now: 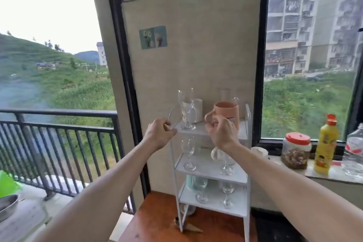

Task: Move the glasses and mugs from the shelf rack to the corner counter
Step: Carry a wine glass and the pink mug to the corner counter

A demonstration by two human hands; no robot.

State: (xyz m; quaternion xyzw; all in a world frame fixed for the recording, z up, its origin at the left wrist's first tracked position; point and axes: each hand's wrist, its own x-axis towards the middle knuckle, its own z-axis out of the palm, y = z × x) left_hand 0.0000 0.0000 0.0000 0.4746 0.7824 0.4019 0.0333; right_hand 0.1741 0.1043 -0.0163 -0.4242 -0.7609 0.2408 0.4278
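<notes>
A white three-shelf rack (246, 180) stands on a wooden table (155, 222) against the wall. Its top shelf holds a tall clear glass (186, 104), a white mug (197, 110) and a pink mug (225, 111). My left hand (159, 133) pinches a tilted clear glass (173, 116) at the top shelf's left edge. My right hand (222, 133) has its fingers closed at the pink mug's handle (208, 117). Wine glasses stand on the middle shelf (188, 153) and the bottom shelf (201, 188), along with a teal cup (189, 181).
On the sill to the right stand a red-lidded jar (295, 151), a yellow bottle (324, 145) and a clear water bottle (353, 155). A black balcony railing (59, 124) runs on the left, with a metal bowl (7, 205) below it.
</notes>
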